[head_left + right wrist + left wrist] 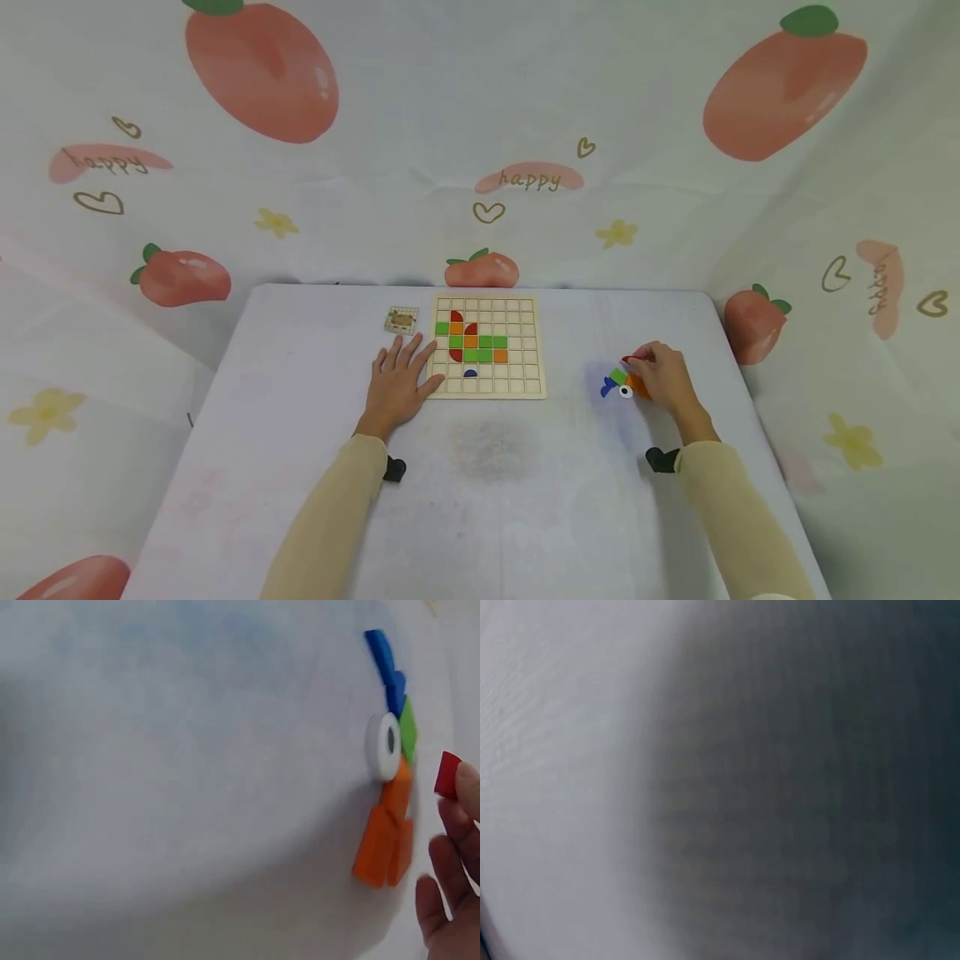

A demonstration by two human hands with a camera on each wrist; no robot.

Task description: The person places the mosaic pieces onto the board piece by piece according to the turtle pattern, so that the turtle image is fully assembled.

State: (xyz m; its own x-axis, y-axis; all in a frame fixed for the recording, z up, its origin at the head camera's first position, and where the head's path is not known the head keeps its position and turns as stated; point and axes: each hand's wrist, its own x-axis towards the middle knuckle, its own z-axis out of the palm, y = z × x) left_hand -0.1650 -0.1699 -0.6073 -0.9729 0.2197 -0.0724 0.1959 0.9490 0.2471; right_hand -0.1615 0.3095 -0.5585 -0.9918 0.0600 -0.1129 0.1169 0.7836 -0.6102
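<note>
Between thumb and fingertips, my right hand [663, 375] pinches a small red piece [447, 775] above the table's right side. Just beside that hand lies a little group of loose pieces: blue pieces [381, 656], a green square [618, 376], a white disc with a dark dot [384, 748] and orange pieces [374, 847]. My left hand [396, 387] lies flat with spread fingers, its fingertips at the left edge of a wooden grid board [525, 383]. Red, green and orange pieces sit in the board's cells, with a blue half-round [470, 373] lower down. The left wrist view is dark and blurred.
A small picture card [401, 320] with a printed grid lies left of the board, just beyond the left fingertips. The white table [300, 383] meets a fruit-printed cloth [405, 208] at its back edge, and more cloth hangs on both sides.
</note>
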